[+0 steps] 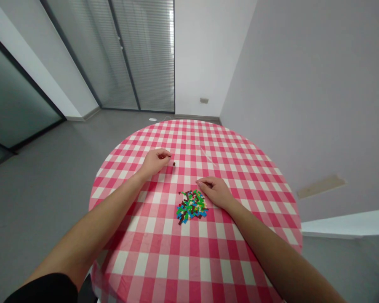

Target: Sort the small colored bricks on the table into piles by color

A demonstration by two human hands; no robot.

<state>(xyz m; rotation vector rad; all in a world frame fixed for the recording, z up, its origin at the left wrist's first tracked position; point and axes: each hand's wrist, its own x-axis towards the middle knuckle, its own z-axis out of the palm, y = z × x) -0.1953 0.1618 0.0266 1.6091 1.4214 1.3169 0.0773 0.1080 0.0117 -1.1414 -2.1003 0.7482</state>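
Note:
A round table under a red-and-white checked cloth [189, 269] fills the middle of the view. On it lies a heap of small green, blue, white and dark brown pieces [192, 206], probably plastic. My left hand [154, 163] is beyond the heap, its fingertips pinched on a small dark brown piece [166, 156]. A single dark piece [174, 164] lies on the cloth just past those fingertips. My right hand [215, 192] rests on the cloth at the heap's upper right edge, fingers curled. Anything inside its fingers is hidden.
A grey floor [41, 189] surrounds the table. Glass partitions with blinds [145, 63] stand at the back, and a white wall [303, 84] at the right. A white cable [154, 119] lies on the floor behind the table. A black sleeve [42, 290] shows at the lower left.

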